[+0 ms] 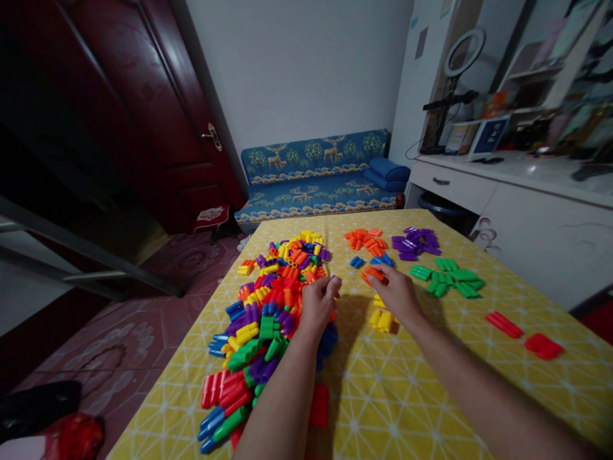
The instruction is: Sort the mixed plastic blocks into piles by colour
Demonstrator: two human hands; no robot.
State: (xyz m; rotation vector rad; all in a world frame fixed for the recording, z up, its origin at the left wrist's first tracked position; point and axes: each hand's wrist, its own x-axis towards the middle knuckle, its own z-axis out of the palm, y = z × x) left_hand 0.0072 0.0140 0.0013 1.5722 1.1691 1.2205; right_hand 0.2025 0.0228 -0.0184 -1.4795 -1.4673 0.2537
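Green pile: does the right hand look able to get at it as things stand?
Probably yes: the right hand is near the green pile, with only yellow cloth between, though it holds an orange piece.

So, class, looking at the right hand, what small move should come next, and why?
Probably the right hand should carry the orange piece at its fingertips to the orange group beyond: the pieces on that side lie grouped by colour, and this one is between blue pieces and yellow pieces.
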